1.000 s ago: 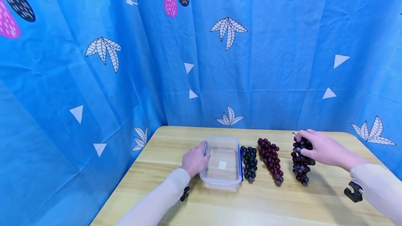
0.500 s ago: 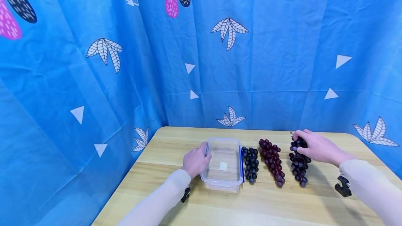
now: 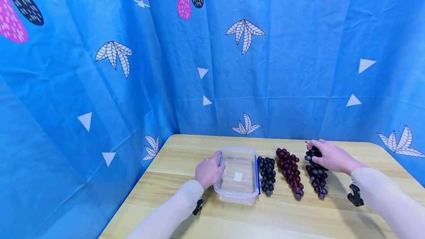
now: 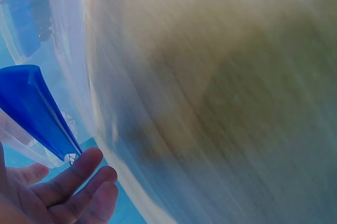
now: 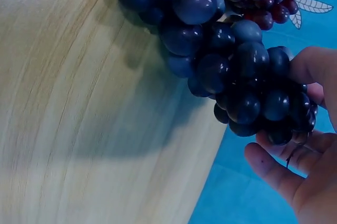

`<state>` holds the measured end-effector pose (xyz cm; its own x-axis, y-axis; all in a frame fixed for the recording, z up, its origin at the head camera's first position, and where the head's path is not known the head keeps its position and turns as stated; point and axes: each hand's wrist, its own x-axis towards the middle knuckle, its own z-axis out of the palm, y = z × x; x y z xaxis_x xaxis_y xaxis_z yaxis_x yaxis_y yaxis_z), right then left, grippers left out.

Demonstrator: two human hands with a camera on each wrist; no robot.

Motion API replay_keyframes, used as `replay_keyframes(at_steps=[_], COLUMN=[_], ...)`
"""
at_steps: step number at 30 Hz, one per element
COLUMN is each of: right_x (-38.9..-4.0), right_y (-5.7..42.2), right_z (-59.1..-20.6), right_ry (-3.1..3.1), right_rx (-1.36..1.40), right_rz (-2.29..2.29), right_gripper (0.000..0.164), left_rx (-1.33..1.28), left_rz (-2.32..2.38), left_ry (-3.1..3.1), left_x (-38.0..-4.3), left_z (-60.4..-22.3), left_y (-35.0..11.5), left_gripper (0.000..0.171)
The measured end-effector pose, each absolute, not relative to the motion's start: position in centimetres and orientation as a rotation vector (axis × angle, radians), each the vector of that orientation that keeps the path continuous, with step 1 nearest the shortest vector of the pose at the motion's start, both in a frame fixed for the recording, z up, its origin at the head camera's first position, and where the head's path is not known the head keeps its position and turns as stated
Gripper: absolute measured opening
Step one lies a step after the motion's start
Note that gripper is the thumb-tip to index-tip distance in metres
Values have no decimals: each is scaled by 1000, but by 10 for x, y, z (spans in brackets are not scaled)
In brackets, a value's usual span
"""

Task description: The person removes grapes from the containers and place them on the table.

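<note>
A clear plastic food container with a blue latch on its left side stands on the table. My left hand holds it there, the thumb and fingers on either side of the latch. My right hand grips the top of a bunch of dark purple grapes, at the stem end. In the right wrist view the thumb is on one side of these grapes and the fingers on the other. Left of it lies a maroon bunch of grapes, and a blue-black bunch lies beside the container.
The pale wooden table ends at a blue patterned curtain behind and to the left. On the container's right side a blue strip faces the blue-black bunch closely. A black strap mount sits at the right wrist.
My right hand has shifted left with the dark purple bunch, bringing it closer to the maroon one. The left hand stays at the container. The head view has turned slightly left.
</note>
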<state>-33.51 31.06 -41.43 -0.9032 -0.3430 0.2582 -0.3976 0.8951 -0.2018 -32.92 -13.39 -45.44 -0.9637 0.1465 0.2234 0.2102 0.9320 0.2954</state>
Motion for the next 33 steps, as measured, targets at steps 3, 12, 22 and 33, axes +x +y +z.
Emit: replay_keyframes(at_steps=[3,12,22,33], right_x=[-338,-344,-351,-356], right_y=[312,314,313,309], right_z=[-417,-429,-435,-442], right_ry=[-2848,-2864,-2875,-2913], right_rx=[569,576,578,598], right_rz=[400,496,519,593], right_gripper=[32,36,40,51], left_rx=[-262,-247,-271,-263], left_rz=[-457,-454,-433,-431], left_ry=[-2885,-2880,-2883,-2871], left_x=[-330,-332,-333,-333], left_z=[-454,-457,-457,-460], left_y=[-133,-132,-131,-131], left_gripper=[54,53,55,56])
